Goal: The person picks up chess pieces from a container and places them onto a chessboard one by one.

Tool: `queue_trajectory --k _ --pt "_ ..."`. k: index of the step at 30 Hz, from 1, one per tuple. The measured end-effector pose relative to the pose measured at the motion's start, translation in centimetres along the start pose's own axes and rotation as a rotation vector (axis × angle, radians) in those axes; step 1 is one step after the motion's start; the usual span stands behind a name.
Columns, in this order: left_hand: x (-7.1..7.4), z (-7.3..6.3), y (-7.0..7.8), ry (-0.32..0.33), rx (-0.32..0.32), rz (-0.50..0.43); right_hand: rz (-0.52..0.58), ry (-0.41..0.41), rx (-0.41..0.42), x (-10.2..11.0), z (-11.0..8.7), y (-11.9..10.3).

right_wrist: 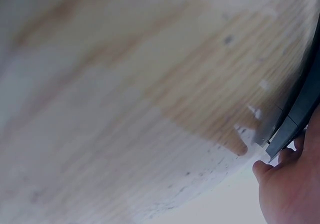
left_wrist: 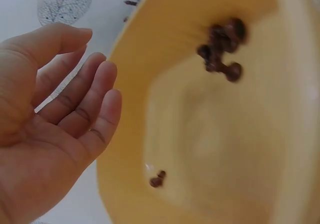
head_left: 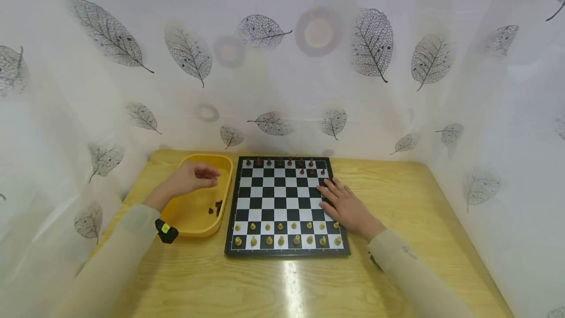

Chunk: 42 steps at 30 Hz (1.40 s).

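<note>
Over the yellow plastic tray hovers my left hand, fingers loosely bent. The left wrist view shows nothing in that hand. A cluster of dark brown chess pieces and a single piece lie in the tray. My right hand rests on the right edge of the chessboard, fingers spread. Brown pieces line the board's far row, with three more brown pieces before them at the right. Two rows of yellowish pieces stand on the near side.
The board and tray stand side by side on a light wooden table. A white curtain printed with grey leaves closes off the back and sides. My left wrist wears a black band with a yellow mark.
</note>
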<state>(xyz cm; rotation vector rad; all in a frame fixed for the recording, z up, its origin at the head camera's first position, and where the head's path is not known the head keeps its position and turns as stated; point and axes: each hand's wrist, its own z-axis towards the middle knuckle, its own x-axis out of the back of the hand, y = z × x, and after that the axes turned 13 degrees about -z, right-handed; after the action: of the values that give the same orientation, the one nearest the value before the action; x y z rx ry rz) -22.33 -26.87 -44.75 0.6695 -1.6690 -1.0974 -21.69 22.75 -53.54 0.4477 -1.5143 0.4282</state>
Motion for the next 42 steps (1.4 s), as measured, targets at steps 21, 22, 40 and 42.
queue_trajectory --k 21,22,40,42 --pt "-0.9 -3.0 -3.5 -0.178 0.098 0.006 -0.021 0.003 0.001 -0.1 -0.2 0.1" --pt "-1.0 -3.1 -3.6 -0.18 0.099 0.01 -0.02 0.001 0.0 -0.1 -0.2 0.1" --pt "-1.9 -3.2 -4.3 -0.197 0.136 0.018 0.007 0.004 0.001 0.0 -0.1 -0.1" --pt "-1.9 -3.2 -4.4 -0.199 0.127 0.022 0.007 0.004 0.003 0.1 -0.1 0.0"
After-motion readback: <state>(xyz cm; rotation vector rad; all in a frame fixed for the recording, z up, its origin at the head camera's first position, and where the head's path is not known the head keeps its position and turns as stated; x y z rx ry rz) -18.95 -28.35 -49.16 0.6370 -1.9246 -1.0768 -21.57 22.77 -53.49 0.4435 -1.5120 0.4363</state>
